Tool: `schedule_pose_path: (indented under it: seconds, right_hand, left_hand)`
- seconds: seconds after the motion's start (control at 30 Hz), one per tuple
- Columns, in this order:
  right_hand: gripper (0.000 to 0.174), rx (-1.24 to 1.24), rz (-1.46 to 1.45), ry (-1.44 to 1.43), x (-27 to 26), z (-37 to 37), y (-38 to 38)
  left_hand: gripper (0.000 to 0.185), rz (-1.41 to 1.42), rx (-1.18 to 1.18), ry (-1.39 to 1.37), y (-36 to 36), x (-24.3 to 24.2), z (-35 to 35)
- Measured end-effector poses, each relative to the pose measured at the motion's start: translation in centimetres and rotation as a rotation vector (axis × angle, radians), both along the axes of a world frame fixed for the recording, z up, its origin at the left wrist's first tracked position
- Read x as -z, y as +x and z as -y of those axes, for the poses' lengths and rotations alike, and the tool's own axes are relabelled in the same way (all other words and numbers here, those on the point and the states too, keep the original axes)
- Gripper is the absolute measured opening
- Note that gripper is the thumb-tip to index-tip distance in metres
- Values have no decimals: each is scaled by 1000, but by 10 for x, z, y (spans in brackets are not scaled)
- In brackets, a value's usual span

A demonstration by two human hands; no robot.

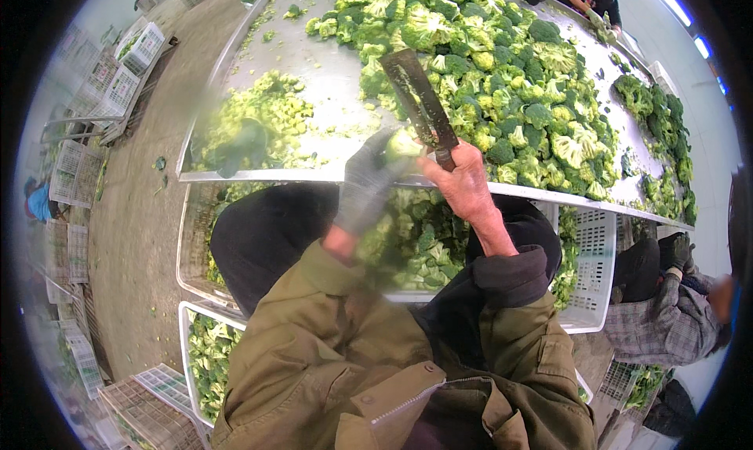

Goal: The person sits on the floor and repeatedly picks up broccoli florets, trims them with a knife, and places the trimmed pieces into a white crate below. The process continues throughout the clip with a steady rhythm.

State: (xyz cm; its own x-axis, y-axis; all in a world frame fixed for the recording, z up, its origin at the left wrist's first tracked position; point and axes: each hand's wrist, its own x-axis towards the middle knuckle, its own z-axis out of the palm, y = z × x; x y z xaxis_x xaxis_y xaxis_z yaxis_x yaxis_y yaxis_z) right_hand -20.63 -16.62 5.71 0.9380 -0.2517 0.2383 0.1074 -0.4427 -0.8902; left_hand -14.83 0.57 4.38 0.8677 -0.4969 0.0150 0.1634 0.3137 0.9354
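My left hand (370, 176), in a grey glove, holds a pale green broccoli piece (403, 145) over the near edge of a metal table (335, 82). My bare right hand (462, 179) grips the handle of a broad-bladed cleaver (419, 97), its blade pointing up and away, with green bits stuck on it. The blade is just right of the held piece; whether they touch I cannot tell. Behind the cleaver spreads a large heap of broccoli florets (488, 67). Small trimmings (276, 106) lie at the left of the table, partly blurred.
Below the table edge, between my knees, is a container of broccoli pieces (423, 244). White plastic crates stand at the right (594, 267) and lower left (187, 356). One co-worker (665, 320) sits at the right; another (588, 0) is across the table. Stacked crates (117, 94) line the far left.
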Motion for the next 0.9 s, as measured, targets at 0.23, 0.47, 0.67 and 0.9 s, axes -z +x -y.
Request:
schedule_pose_path:
  seconds: [0.23,0.47,0.67,0.9]
  right_hand:
    - [24,-22,146,-266,1,-2,-2]
    - [27,8,111,-152,-16,-14,-15]
    - [24,13,11,-157,-36,-21,-38]
    - [26,93,53,-449,-19,-44,-54]
  left_hand:
    - [57,-44,81,8,-2,-9,-11]
    - [54,-172,174,-197,-2,-9,-19]
    - [51,-218,159,-448,-14,-9,-27]
    - [49,-348,91,-628,-23,6,-24]
